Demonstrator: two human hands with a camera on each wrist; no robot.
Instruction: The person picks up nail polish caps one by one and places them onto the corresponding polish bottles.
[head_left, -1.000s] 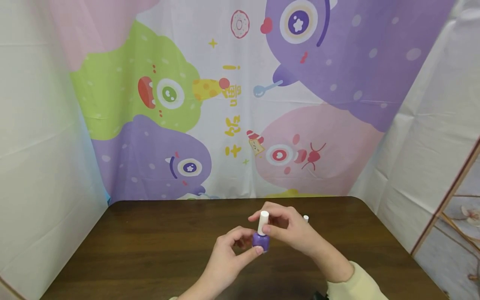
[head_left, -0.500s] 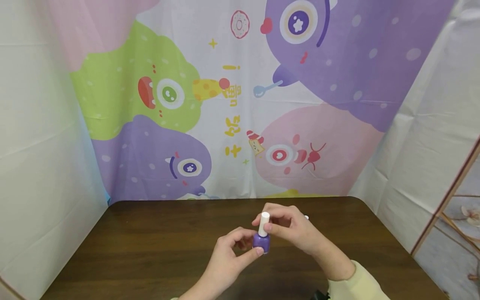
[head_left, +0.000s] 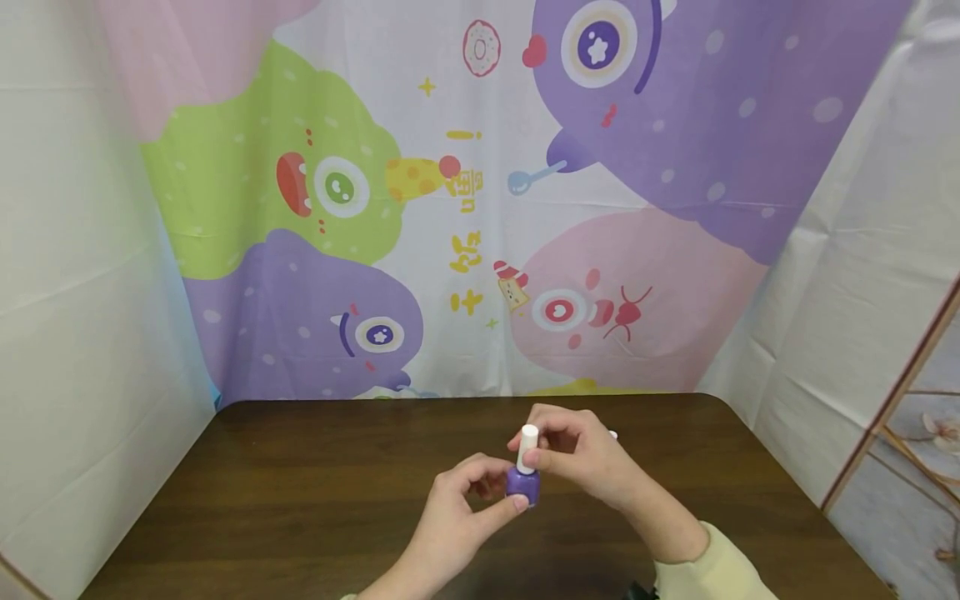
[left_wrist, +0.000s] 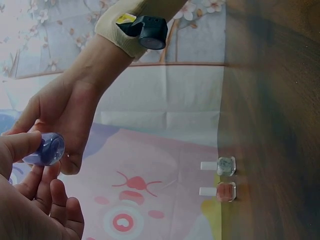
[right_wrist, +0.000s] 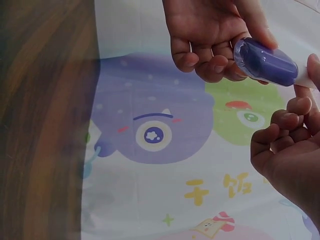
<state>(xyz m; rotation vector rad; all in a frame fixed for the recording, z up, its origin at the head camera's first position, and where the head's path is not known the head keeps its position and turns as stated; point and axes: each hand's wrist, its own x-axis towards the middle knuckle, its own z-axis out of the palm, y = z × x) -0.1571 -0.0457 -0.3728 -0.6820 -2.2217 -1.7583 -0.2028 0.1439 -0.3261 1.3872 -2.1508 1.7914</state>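
Observation:
A nail polish bottle (head_left: 522, 486) of purple glass, topped by a white cap (head_left: 528, 450), is held above the table, slightly tilted. My left hand (head_left: 459, 510) pinches its glass body between thumb and fingers. Thumb and fingers of my right hand (head_left: 581, 457) grip the cap from the other side. The right wrist view gives the purple bottle (right_wrist: 270, 62) side-on, with the cap on it. In the left wrist view, the bottle's rounded base (left_wrist: 49, 150) faces the camera and the cap is hidden.
Two more white-capped nail polish bottles, one greyish (left_wrist: 226, 166) and one reddish (left_wrist: 226, 191), stand on the dark wooden table (head_left: 300, 492). From the head, only a bit of white cap (head_left: 613, 435) shows behind the right hand. A cartoon-printed cloth (head_left: 480, 250) hangs behind.
Both hands keep hold of the purple nail polish bottle, which has shifted only a little. The right hand has moved slightly and now covers more of the white cap behind it.

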